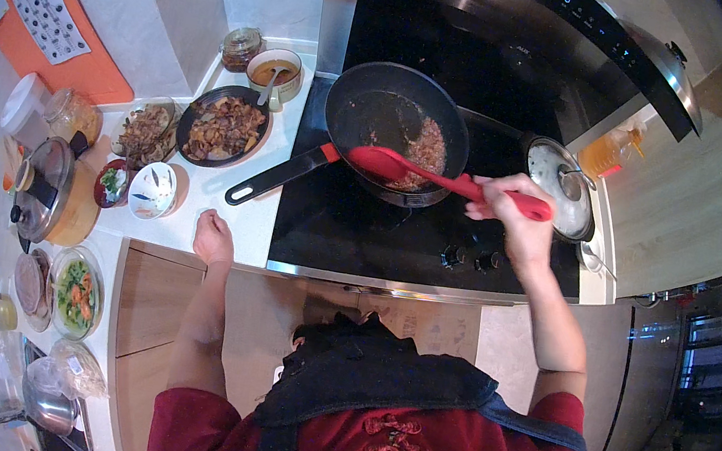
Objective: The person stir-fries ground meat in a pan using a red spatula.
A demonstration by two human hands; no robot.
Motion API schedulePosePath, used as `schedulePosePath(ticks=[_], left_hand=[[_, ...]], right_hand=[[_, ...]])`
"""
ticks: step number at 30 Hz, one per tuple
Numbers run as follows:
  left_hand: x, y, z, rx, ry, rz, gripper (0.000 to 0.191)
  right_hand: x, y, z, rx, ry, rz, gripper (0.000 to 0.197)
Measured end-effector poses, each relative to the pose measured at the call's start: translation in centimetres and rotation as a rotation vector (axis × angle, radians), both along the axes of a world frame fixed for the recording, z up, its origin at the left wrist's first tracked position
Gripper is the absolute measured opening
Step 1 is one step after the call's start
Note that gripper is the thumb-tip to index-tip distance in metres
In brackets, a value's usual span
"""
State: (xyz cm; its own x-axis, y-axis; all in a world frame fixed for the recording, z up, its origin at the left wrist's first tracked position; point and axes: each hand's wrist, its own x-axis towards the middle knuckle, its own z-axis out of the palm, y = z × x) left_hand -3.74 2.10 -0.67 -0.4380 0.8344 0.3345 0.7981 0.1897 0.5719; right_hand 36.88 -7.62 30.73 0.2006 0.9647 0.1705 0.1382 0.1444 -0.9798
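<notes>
My right hand [514, 209] is shut around the handle of a red cooking spoon [380, 161]. The spoon's head reaches over a dark frying pan [378, 100] on the black cooktop [338, 243]. Reddish-brown minced food [429, 145] lies in oil toward the pan's right side, partly hidden by the spoon. The pan's long black handle [278, 176] juts out to the lower left. My left hand [215, 239], loosely curled with nothing visible in it, is at the counter's front edge, nearest to a white patterned bowl [153, 191] and the pan handle.
A dark dish of cooked brown pieces [222, 126] sits left of the cooktop, near a bowl of sauce with a spoon [274, 72]. A lidded pot [47, 192] and a salad bowl [77, 293] occupy the left counter. Another lidded pan [559, 184] stands right, under the range hood [609, 39].
</notes>
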Motion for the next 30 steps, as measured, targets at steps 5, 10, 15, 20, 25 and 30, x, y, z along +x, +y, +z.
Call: schedulePosePath(ticks=[5,10,15,20,25,30], left_hand=[[0.0,-0.4,0.1,-0.015,-0.011,0.019,0.014],[0.3,-0.4,0.3,0.002,0.004,0.028,0.013],[0.5,-0.3,0.4,-0.008,-0.002,0.043,0.013],[0.4,-0.3,0.7,-0.001,0.001,0.030,0.016],[0.3,-0.3,0.5,0.016,0.018,0.038,0.016],[0.0,-0.3,-0.1,0.037,0.020,0.025,0.015]], right_hand=[[3.0,-1.8,0.8,0.013,-0.531,0.081,0.006],[6.2,-0.6,-1.3,0.027,-0.368,-0.011,0.008],[8.6,2.2,-5.7,0.193,-0.460,-0.013,0.009],[8.3,6.7,-7.4,0.405,-0.409,0.001,0.009],[6.5,11.7,-6.5,0.510,-0.494,0.154,0.008],[8.1,11.9,-5.7,0.377,-0.618,0.225,0.014]])
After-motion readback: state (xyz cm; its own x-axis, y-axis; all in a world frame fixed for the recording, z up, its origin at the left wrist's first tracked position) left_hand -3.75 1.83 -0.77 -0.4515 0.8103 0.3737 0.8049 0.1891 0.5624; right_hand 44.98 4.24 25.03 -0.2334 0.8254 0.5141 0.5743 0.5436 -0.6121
